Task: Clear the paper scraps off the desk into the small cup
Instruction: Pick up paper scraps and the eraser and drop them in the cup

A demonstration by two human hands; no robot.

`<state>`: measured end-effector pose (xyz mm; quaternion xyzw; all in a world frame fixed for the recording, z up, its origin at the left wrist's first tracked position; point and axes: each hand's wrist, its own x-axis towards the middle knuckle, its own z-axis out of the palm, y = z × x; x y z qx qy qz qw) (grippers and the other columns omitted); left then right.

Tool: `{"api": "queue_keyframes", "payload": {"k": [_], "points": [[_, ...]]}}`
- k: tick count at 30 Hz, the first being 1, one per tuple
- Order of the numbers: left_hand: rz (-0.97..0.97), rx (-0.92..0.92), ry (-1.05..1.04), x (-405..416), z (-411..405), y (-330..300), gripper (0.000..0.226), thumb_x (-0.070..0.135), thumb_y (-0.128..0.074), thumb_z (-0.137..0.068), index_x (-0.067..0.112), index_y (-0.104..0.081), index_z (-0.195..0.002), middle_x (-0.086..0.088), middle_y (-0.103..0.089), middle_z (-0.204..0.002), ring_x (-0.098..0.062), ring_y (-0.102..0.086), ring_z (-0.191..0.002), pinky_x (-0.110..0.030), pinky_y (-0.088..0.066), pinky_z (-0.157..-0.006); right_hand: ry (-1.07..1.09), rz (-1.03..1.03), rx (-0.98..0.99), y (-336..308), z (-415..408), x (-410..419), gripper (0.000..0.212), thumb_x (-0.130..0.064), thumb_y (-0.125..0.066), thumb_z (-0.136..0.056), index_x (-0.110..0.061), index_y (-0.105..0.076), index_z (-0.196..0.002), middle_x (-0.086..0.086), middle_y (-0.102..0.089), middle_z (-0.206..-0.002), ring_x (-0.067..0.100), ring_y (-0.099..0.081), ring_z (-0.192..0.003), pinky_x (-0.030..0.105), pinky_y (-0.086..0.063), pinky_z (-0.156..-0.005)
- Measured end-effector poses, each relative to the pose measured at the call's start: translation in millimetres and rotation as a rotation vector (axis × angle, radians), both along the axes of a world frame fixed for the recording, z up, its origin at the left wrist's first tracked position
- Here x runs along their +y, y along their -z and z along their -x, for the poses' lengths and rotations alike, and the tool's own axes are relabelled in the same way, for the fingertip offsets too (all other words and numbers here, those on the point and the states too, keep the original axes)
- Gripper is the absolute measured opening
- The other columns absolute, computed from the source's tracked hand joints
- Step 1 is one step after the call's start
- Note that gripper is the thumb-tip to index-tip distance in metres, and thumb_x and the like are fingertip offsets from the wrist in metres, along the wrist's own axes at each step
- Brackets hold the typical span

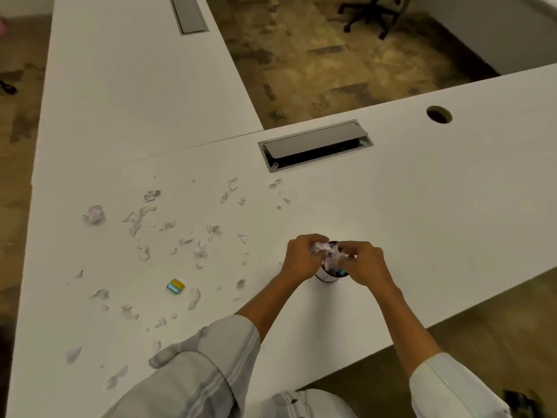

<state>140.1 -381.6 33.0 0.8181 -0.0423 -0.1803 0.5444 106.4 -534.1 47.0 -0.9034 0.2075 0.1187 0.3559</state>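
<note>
A small white cup (328, 277) stands on the white desk (422, 191), mostly hidden by my hands. My left hand (301, 257) and my right hand (366, 262) meet right over its mouth, both pinching a wad of crumpled paper scraps (327, 251) that sits in and above the cup. Several pale scraps (135, 220) lie scattered over the desk to the left, with a larger crumpled ball (94, 214) at the far left.
A small yellow and blue block (175, 286) lies among the scraps. A grey cable hatch (315, 144) stands open behind the cup, with a round cable hole (439, 114) at the right. The desk's front edge runs close below my forearms.
</note>
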Motion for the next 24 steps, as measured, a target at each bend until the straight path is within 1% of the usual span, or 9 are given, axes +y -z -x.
{"api": "queue_keyframes", "payload": {"k": [2, 4, 6, 10, 14, 15, 17, 20, 24], "points": [[-0.013, -0.003, 0.010, -10, 1, 1, 0.027, 0.013, -0.070, -0.083, 0.006, -0.070, -0.109, -0.010, -0.072, -0.112, -0.021, -0.066, -0.104, -0.022, -0.049, -0.089, 0.033, -0.005, 0.002, -3, -1, -7, 0.032, -0.017, -0.073, -0.081, -0.016, -0.070, -0.112, 0.013, -0.073, -0.103, 0.028, -0.067, -0.085, 0.028, -0.055, -0.069], [-0.037, -0.014, 0.016, -18, 2, 2, 0.028, 0.012, -0.070, -0.082, 0.008, -0.070, -0.110, -0.010, -0.071, -0.114, -0.022, -0.065, -0.105, -0.022, -0.048, -0.089, 0.051, -0.005, 0.035, -3, 2, -15, 0.043, -0.013, -0.073, -0.080, -0.017, -0.064, -0.122, 0.010, -0.071, -0.111, 0.023, -0.066, -0.091, 0.023, -0.051, -0.072], [-0.062, -0.006, 0.035, -24, 3, 4, 0.032, 0.011, -0.070, -0.082, 0.009, -0.068, -0.113, -0.010, -0.069, -0.118, -0.022, -0.064, -0.108, -0.023, -0.049, -0.090, 0.078, -0.019, 0.056, -4, 8, -24, 0.050, -0.007, -0.073, -0.077, -0.018, -0.062, -0.124, 0.008, -0.069, -0.115, 0.020, -0.067, -0.090, 0.024, -0.053, -0.073], [-0.085, 0.046, 0.136, -34, 5, 6, 0.050, 0.009, -0.073, -0.080, 0.011, -0.057, -0.127, -0.010, -0.058, -0.133, -0.024, -0.055, -0.122, -0.032, -0.046, -0.104, 0.148, -0.049, 0.050, -9, 24, -42, 0.044, -0.006, -0.072, -0.076, -0.021, -0.064, -0.118, 0.003, -0.070, -0.109, 0.017, -0.068, -0.086, 0.035, -0.059, -0.079], [-0.140, 0.086, 0.213, -38, 7, 5, 0.074, 0.010, -0.078, -0.073, 0.013, -0.043, -0.139, -0.009, -0.048, -0.141, -0.025, -0.048, -0.128, -0.034, -0.042, -0.107, 0.177, -0.055, 0.009, -11, 34, -52, 0.037, -0.009, -0.072, -0.077, -0.023, -0.066, -0.110, -0.002, -0.071, -0.104, 0.015, -0.068, -0.082, 0.036, -0.059, -0.080], [-0.152, 0.082, 0.223, -38, 7, 6, 0.077, 0.011, -0.079, -0.072, 0.014, -0.041, -0.139, -0.009, -0.047, -0.141, -0.025, -0.047, -0.128, -0.033, -0.042, -0.106, 0.173, -0.061, -0.013, -11, 35, -52, 0.035, -0.009, -0.072, -0.078, -0.023, -0.066, -0.109, -0.002, -0.071, -0.103, 0.014, -0.068, -0.081, 0.033, -0.058, -0.078], [-0.174, 0.060, 0.246, -37, 6, 6, 0.078, 0.014, -0.080, -0.072, 0.016, -0.039, -0.139, -0.008, -0.046, -0.142, -0.025, -0.047, -0.128, -0.032, -0.043, -0.103, 0.146, -0.067, -0.060, -9, 36, -46, 0.032, -0.011, -0.073, -0.079, -0.021, -0.067, -0.108, -0.003, -0.070, -0.099, 0.010, -0.067, -0.076, 0.021, -0.054, -0.070], [-0.149, 0.037, 0.260, -31, 4, 4, 0.074, 0.014, -0.077, -0.075, 0.015, -0.038, -0.138, -0.009, -0.047, -0.141, -0.025, -0.049, -0.126, -0.031, -0.044, -0.101, 0.092, -0.076, -0.130, -2, 35, -29, 0.024, -0.015, -0.077, -0.079, -0.020, -0.070, -0.101, -0.005, -0.070, -0.090, -0.003, -0.064, -0.066, 0.004, -0.045, -0.056], [-0.061, 0.002, 0.278, -18, 0, -1, 0.067, 0.012, -0.074, -0.078, 0.011, -0.041, -0.136, -0.010, -0.050, -0.137, -0.025, -0.051, -0.123, -0.034, -0.047, -0.101, -0.014, -0.057, -0.191, 14, 30, -3, 0.020, -0.021, -0.077, -0.078, -0.019, -0.074, -0.098, -0.008, -0.072, -0.078, -0.010, -0.061, -0.054, -0.002, -0.043, -0.054]]}}
